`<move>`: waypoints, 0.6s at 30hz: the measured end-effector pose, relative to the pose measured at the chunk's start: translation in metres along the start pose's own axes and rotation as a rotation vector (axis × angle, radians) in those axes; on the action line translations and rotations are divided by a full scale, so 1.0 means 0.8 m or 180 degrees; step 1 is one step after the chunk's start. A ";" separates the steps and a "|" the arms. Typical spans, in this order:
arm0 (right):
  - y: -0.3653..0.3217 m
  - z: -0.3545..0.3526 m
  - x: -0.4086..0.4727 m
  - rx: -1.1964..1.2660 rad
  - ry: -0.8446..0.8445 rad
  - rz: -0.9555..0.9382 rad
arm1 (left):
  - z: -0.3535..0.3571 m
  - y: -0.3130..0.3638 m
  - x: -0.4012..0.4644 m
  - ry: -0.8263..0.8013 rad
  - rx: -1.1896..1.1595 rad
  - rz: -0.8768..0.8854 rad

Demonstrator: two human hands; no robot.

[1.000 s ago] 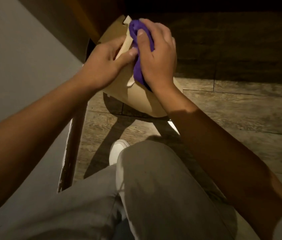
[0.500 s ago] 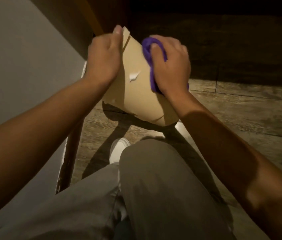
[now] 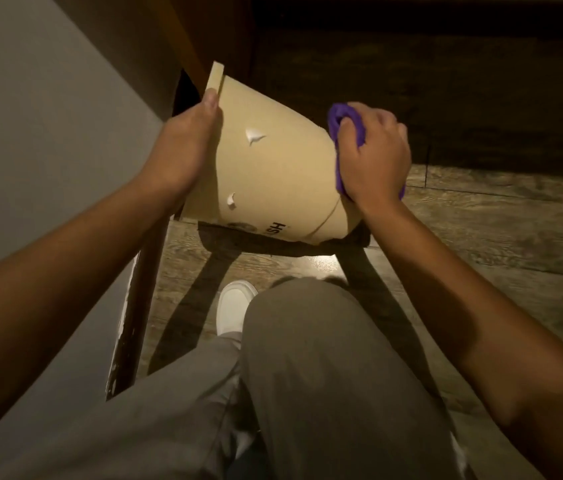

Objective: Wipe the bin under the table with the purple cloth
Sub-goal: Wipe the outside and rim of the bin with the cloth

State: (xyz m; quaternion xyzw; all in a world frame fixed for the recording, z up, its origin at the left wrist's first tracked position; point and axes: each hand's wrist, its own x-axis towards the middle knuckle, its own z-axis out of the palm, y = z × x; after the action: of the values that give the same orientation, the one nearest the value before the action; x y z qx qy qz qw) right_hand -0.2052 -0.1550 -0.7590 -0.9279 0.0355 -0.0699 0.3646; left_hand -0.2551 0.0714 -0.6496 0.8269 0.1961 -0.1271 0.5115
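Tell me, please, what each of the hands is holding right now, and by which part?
The left hand grips the tilted beige bin by its rim edge. The right hand holds the bunched purple cloth, pressed against the bin's side wall.

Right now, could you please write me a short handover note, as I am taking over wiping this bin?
Left hand: grips the rim of the bin, holding it tilted with its base edge on the wooden floor.
Right hand: fingers closed on the bunched purple cloth, pressed against the bin's right side.
Done: wiping of the outer wall is under way; how much is covered cannot be told.
Left: two white marks show on the front face; the inside is out of view, so check it.
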 end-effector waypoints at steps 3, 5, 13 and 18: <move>-0.016 -0.003 -0.003 0.0111 0.0044 -0.0055 | 0.004 0.011 0.012 0.0043 -0.0111 -0.0137; -0.055 0.000 0.000 0.0173 0.0108 -0.0371 | 0.009 0.019 0.019 -0.0030 -0.0241 -0.0068; -0.102 0.023 -0.037 0.0173 0.0089 -0.1543 | 0.011 0.035 0.045 0.0122 -0.0669 -0.0010; -0.019 0.029 -0.057 0.0000 0.0027 -0.1507 | 0.016 0.043 0.056 0.0016 -0.0294 -0.0358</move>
State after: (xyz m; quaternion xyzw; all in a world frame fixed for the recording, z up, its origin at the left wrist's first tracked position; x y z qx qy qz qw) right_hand -0.2468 -0.1234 -0.7701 -0.9100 -0.1815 -0.1573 0.3378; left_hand -0.2000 0.0551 -0.6459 0.7904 0.2492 -0.1444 0.5407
